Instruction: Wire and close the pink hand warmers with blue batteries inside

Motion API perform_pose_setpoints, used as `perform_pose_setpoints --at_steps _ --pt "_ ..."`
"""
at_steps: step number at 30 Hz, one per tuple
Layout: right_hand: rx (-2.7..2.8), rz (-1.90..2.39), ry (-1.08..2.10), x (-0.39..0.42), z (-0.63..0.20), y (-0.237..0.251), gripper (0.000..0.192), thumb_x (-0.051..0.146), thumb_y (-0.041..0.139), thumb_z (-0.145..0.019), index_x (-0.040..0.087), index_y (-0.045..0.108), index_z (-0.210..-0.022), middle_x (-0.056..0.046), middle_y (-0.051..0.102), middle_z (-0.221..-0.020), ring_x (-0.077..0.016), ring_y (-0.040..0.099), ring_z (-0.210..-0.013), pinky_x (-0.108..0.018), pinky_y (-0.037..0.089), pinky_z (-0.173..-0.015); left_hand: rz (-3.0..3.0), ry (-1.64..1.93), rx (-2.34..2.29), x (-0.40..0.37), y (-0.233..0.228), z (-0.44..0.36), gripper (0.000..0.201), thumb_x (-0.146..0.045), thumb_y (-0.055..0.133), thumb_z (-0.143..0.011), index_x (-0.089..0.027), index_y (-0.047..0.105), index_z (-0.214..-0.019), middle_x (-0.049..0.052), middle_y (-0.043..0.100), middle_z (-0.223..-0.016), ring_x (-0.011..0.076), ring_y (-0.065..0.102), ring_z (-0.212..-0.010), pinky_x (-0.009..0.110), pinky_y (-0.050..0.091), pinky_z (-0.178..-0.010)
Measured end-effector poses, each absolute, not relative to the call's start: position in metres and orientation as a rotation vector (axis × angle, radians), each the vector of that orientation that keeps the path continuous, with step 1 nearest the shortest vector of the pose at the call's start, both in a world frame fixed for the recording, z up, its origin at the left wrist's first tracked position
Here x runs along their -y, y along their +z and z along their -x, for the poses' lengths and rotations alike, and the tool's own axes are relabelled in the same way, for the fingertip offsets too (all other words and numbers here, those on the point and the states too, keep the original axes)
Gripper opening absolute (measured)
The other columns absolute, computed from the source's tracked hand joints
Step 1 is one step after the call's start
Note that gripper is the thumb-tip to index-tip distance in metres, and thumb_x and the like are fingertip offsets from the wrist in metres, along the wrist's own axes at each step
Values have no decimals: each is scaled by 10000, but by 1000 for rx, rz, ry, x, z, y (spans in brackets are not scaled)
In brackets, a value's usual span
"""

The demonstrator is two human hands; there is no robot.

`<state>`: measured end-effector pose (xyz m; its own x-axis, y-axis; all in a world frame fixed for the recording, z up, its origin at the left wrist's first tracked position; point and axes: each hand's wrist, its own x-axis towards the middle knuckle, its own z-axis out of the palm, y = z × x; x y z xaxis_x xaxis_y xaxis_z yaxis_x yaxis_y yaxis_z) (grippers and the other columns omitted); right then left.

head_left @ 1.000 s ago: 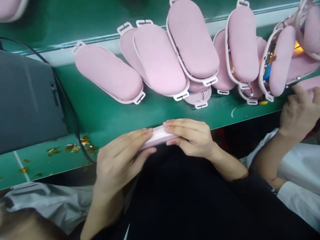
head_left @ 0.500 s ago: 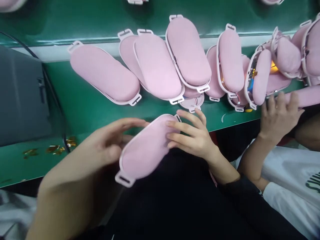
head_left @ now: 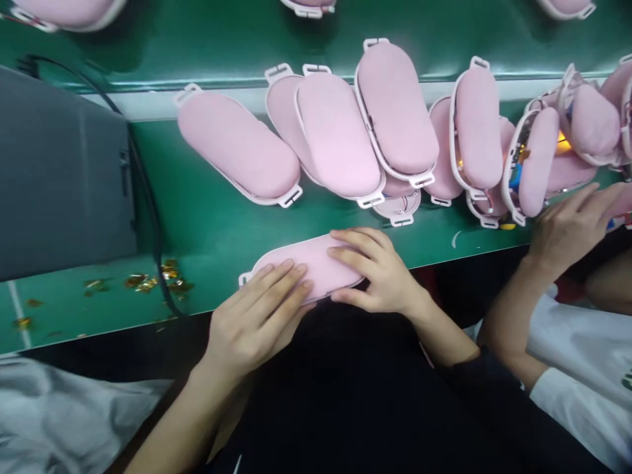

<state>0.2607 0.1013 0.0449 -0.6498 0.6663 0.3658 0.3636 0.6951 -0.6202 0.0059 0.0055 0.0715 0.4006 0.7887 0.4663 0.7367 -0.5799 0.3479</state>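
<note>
While the pink pad (head_left: 311, 266) lies flat at the belt's (head_left: 207, 217) near edge, the left hand (head_left: 257, 319) and right hand (head_left: 378, 273) press it with flat fingers, not clenched. It looks light, soft-faced, rigid-rimmed; grip its long edges.

The pink pad (head_left: 309, 266) under the left hand (head_left: 257, 319) and right hand (head_left: 378, 270) has a matt, soft-looking fabric face, like felt or suede, edged by a smooth, slightly glossy white plastic rim with slotted tabs. The pads in the row (head_left: 340, 135) behind show the same matt pink cloth and white plastic frames. The green bench top (head_left: 197, 217) is smooth with a dull sheen, the grey box (head_left: 59, 178) is matt, and the gold flakes (head_left: 148, 284) look shiny, like foil.
</note>
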Motion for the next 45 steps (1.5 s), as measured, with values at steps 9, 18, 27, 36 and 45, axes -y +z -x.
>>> perform_pose_setpoints --at_steps 9,18,27,36,45 --pt "2042 573 684 -105 -258 47 368 238 833 -994 213 761 -1354 -92 872 -1173 -240 850 -1098 -393 710 -942 -2351 1342 -1411 -25 66 8 403 -135 804 -965 -240 780 -1353 78 896 -1066 305 884 -945 449 768 -855" --pt "2146 526 846 -114 -259 59 297 294 818 -1024 173 766 -1290 -120 850 -1208 -230 815 -1135 -421 692 -1000 -2415 1047 -1514 -20 85 1 297 -167 804 -983 -108 760 -1271 164 874 -1168 326 854 -1104 472 689 -1049" --pt "1938 528 782 -100 -238 48 230 290 791 -1025 195 801 -1234 -90 857 -1062 -232 821 -961 -391 692 -838 -2435 1090 -1612 -27 94 -30 206 -70 805 -954 -160 756 -1132 82 899 -1030 250 868 -885 386 631 -840" --pt "1981 434 888 -106 -251 41 348 366 861 -991 208 775 -1290 -82 862 -1113 -242 832 -1052 -417 700 -926 -2443 970 -1570 -14 97 -27 210 -162 841 -983 -112 765 -1173 123 892 -1093 282 866 -973 402 630 -891" --pt "1856 433 954 -94 -244 36 290 342 829 -1019 208 802 -1275 -88 874 -1069 -239 850 -1002 -397 694 -874 -2498 954 -1544 -8 105 -40 217 -52 763 -1004 -37 752 -1220 154 886 -1143 268 873 -1034 394 665 -976"
